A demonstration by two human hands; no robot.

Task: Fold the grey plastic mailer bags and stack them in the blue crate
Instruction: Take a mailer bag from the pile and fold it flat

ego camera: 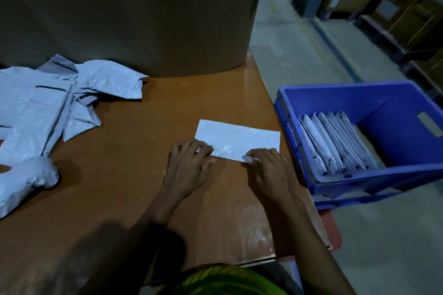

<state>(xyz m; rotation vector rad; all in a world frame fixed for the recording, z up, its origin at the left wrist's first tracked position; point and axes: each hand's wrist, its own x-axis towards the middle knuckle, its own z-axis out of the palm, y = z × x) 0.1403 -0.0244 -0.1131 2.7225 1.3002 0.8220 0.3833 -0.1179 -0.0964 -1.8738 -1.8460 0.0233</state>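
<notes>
Your mailer point(239, 139) lies flat just left of the crate point(395, 103), long axis pointing toward it — right hand point(268, 170) nearer, pinching the crate-side corner. Left hand point(189, 165) curls over the corner farthest from the crate — gripping or pressing, you cannot tell.

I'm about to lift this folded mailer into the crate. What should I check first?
1. Folded mailer flat, edges neat: ok.
2. Grip: left hand and right hand on its near edge; firm hold: cannot tell.
3. Blue crate beside the table, free space right of the stacked mailers: ok.
4. Path from mailer to crate unobstructed: ok.
5. Unfolded mailers lie on the table: not ok, job unfinished.
</notes>
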